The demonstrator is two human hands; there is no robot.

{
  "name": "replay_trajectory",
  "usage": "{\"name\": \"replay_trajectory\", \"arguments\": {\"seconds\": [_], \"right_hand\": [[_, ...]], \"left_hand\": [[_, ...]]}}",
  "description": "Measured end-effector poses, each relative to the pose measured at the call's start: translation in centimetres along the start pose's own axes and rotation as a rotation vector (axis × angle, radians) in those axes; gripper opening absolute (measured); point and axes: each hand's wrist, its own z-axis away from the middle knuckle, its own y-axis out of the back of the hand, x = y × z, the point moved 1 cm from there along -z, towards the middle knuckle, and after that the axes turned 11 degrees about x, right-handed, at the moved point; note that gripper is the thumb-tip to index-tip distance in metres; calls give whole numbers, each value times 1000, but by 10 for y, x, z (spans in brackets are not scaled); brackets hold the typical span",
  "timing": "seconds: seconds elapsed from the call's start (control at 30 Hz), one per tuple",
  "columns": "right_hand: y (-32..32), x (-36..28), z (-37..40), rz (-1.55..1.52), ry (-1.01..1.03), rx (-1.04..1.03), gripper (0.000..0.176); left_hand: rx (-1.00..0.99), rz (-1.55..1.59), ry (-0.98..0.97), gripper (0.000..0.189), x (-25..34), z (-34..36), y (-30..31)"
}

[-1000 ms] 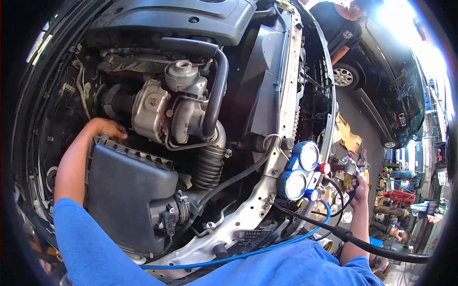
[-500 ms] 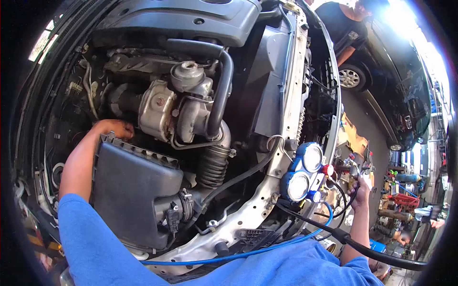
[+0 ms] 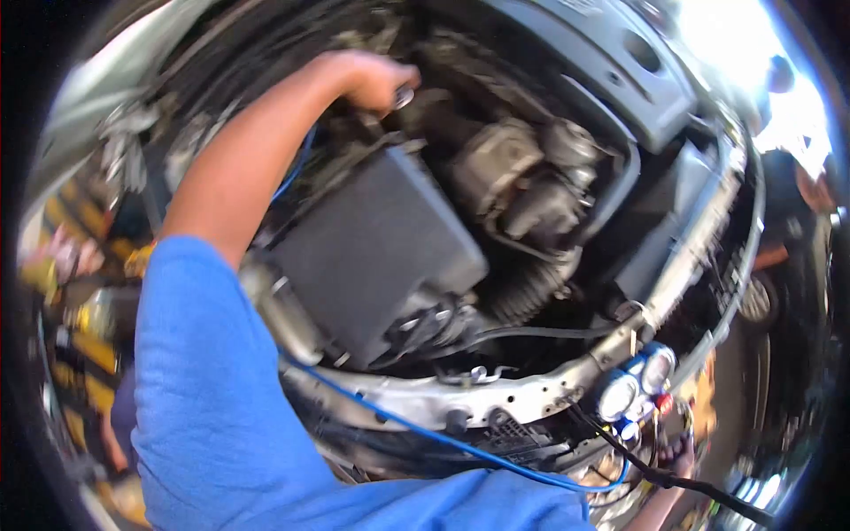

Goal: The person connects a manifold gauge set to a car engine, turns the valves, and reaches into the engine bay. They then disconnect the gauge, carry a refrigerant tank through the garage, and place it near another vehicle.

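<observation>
My left hand (image 3: 376,84) is closed above the rear of the black air filter box (image 3: 372,248), with a small shiny metal piece (image 3: 405,96) showing at its fingers. Motion blur hides what that piece is. A blue hose (image 3: 390,413) crosses the front of the engine bay, and a blue stretch also shows under my left forearm. At the lower right, my right hand (image 3: 680,458) is small and blurred, its fingers curled round something I cannot make out. Just above it, a twin-dial manifold gauge set (image 3: 636,382) hangs at the car's front edge.
The turbocharger (image 3: 540,208) and a ribbed intake hose (image 3: 529,299) lie right of the filter box. A metal front crossmember (image 3: 522,396) bounds the bay. A dark cable (image 3: 717,496) runs across the lower right. Another person (image 3: 792,208) stands at the far right.
My left hand has come up from deep beside the filter box, with shiny metal now showing at it. The view has swung, shifting the engine and gauges rightward. My right hand appears lower.
</observation>
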Motion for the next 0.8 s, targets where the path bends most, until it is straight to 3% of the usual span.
{"name": "replay_trajectory", "arguments": {"seconds": [0.03,0.1,0.13,0.17,0.2,0.27,0.33,0.37,0.43,0.57,0.6,0.67,0.73,0.8], "right_hand": [[-1,3,-6,-53,21,30,20],[14,1,-19,-99,-38,-4,18],[19,-10,-29,-113,-107,-70,18],[25,-17,-31,-103,-102,-123,17],[22,-19,-24,-93,-90,-185,17],[20,-27,-6,-88,-46,-320,16],[20,-35,22,-103,22,-500,16],[19,-39,37,-115,68,-600,16],[17,-47,71,-147,160,-820,16],[1,-57,131,-377,270,-1192,13],[-4,-57,141,-483,265,-1250,24],[0,-61,165,-521,273,-1176,51],[7,-62,160,-400,245,-1053,82],[-1,-78,197,-461,366,-1231,76]], "left_hand": [[28,-58,88,70,6,24,28],[212,-114,133,38,11,73,72],[282,111,-38,50,-17,81,87],[143,75,40,31,-2,107,118],[258,62,159,31,50,168,153],[91,209,251,42,103,235,196],[168,84,325,57,147,292,213],[175,17,219,63,176,324,217],[275,24,241,64,205,361,225],[554,240,196,65,270,386,236],[635,364,142,65,293,380,236],[760,684,0,66,351,357,229],[803,1063,-174,66,432,327,219],[768,1420,-331,67,526,295,207]]}}
